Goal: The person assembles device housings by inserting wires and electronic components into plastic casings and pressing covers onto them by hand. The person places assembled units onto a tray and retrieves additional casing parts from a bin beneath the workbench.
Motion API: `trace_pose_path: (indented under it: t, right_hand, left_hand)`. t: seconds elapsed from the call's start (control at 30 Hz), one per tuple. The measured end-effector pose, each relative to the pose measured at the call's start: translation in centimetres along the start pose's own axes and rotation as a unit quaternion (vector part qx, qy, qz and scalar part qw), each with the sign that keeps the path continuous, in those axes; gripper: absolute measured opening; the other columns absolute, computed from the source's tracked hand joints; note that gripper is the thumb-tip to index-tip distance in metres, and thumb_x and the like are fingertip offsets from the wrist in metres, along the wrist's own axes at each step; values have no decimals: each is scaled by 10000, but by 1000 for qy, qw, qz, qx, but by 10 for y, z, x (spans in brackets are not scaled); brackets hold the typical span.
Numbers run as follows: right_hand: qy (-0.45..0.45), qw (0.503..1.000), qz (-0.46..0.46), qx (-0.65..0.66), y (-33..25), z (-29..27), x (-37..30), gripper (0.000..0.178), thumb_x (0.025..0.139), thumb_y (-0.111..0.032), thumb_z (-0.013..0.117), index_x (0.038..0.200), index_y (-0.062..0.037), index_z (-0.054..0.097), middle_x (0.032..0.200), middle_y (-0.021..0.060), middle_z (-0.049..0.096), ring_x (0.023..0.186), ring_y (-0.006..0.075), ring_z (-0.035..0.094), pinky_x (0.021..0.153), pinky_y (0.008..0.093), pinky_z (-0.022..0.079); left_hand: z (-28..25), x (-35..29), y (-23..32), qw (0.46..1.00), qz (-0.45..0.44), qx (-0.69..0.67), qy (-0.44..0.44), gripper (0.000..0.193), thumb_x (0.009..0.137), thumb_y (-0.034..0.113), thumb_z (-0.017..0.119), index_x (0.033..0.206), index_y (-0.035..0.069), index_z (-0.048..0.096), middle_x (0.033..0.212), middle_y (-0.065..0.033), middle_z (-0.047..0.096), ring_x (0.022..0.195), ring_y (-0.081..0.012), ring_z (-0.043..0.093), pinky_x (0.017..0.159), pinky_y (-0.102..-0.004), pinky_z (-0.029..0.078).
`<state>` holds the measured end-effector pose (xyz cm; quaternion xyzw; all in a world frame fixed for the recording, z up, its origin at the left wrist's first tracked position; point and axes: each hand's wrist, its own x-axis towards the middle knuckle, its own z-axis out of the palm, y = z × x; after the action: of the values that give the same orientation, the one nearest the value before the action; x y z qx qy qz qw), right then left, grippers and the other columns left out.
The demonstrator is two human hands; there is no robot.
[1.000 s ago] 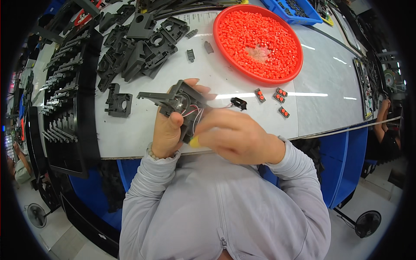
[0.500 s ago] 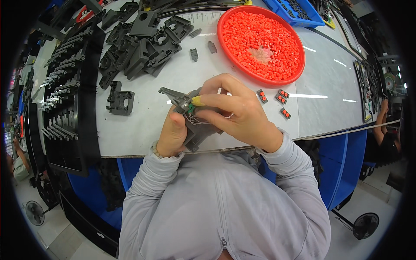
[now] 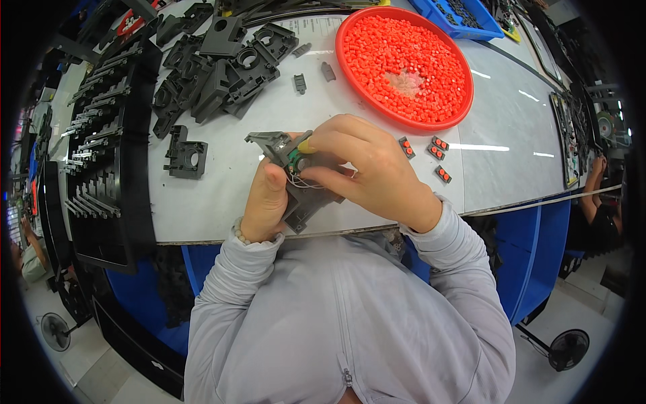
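Note:
A dark grey plastic housing (image 3: 301, 210) is held over the front of the table, tilted, with a narrow arm pointing to the far left. My left hand (image 3: 264, 202) closes round its left side, the thumb upright. Set into the housing is a small green circuit board (image 3: 293, 163), with thin pale wires (image 3: 304, 183) trailing below it. From the right, my right hand (image 3: 377, 168) grips the housing beside the board, index finger and thumb bent in. A yellow cover (image 3: 306, 146) sits on a fingertip of that hand. Its fingers hide part of the housing.
A red round tray (image 3: 464, 111) full of small red caps stands at the back right. Several dark blocks with red caps (image 3: 437, 153) lie below it. Grey housings (image 3: 229, 84) are piled at the back left, beside a black rack (image 3: 138, 135) of metal parts.
The fingers of my right hand have shifted slightly on the housing, and more of the green board shows. My left hand keeps its hold.

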<state>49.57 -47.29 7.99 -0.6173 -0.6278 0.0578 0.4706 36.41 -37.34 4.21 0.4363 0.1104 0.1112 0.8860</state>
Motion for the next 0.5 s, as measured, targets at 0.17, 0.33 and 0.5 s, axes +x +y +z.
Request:
trace_pose_path:
  t: [0.17, 0.33, 0.5]
  right_hand:
    - [2, 999, -26, -33, -1, 2, -1, 277, 600, -48, 734, 854, -36, 624, 798, 53, 584, 700, 205, 570, 605, 299, 457]
    - [8, 998, -40, -49, -2, -2, 3, 234, 611, -103, 696, 828, -74, 612, 797, 28, 569, 732, 205, 548, 647, 319, 414]
    - [-11, 996, -59, -59, 1, 1, 3, 232, 610, -79, 679, 831, -67, 610, 801, 29, 559, 744, 209, 540, 654, 325, 412]
  left_hand:
    - [-4, -4, -8, 999, 15, -21, 24, 841, 696, 707, 496, 1162, 16, 381, 1071, -92, 519, 965, -159, 566, 838, -295, 492]
    - [-4, -2, -4, 996, 25, -87, -14, 746, 777, 570, 562, 1219, 1, 369, 1102, -123, 538, 953, -200, 592, 813, -321, 515]
    - [-8, -2, -8, 995, 16, -94, 6, 755, 775, 576, 562, 1226, 3, 366, 1105, -105, 533, 949, -172, 589, 814, -314, 514]
